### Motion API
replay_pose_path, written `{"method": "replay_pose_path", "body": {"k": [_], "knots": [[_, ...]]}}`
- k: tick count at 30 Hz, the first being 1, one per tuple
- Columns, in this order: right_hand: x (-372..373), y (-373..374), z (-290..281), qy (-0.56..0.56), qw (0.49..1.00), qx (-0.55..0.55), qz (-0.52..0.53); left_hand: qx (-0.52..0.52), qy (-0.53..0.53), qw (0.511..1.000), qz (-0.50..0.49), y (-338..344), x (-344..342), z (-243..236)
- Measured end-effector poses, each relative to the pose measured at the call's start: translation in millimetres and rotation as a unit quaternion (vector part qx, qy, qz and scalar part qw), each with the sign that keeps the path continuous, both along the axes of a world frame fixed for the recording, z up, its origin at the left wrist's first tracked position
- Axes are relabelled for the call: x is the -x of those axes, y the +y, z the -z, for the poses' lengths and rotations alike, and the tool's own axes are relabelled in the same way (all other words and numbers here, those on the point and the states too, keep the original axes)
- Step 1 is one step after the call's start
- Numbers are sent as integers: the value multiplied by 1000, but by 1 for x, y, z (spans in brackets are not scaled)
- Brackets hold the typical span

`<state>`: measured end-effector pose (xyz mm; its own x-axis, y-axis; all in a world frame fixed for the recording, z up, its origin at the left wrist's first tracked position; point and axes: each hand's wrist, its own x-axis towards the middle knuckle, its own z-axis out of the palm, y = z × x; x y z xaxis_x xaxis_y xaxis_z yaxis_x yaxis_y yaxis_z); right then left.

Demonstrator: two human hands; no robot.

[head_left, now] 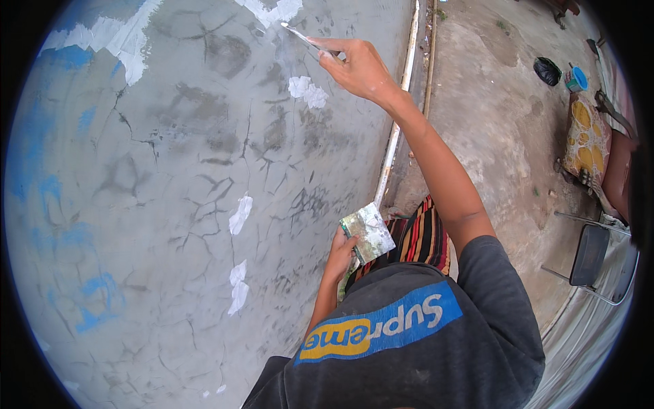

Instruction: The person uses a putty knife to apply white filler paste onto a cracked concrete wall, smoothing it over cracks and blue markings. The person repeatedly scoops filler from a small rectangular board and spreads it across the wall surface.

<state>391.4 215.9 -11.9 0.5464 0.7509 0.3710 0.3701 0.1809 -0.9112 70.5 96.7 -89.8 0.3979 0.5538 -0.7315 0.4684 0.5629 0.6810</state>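
My right hand [357, 71] grips a thin metal putty knife [300, 34], its white-smeared tip at the cracked grey wall [177, 157], near a white filler patch [269, 10]. Smaller white patches [306, 92] lie below that and lower down the wall. My left hand [340, 252] holds a square board [368, 235], smeared with white and greenish residue, low beside my striped shorts. Faded blue paint [95, 303] marks the wall's left part.
A white pipe [407, 61] runs along the wall's foot beside bare concrete ground [490, 116]. At the right are a black bag [547, 71], blue bucket [576, 80], patterned cushion [582, 140] and folding chair [589, 255].
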Motion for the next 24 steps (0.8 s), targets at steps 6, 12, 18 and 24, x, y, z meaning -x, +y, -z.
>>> {"method": "replay_pose_path", "body": {"k": [6,12,18,24], "knots": [[11,-16,19,-119,992,-5,-39,1,13,1000,-1,-6,6,4],[9,-36,3,24,996,49,-65,-6,-22,1000,-10,-9,2,0],[25,-77,4,361,899,-27,-248,-92,-66,993,-39,2,17,10],[85,-146,37,379,863,68,-327,-49,-173,970,-163,7,6,-20]]}}
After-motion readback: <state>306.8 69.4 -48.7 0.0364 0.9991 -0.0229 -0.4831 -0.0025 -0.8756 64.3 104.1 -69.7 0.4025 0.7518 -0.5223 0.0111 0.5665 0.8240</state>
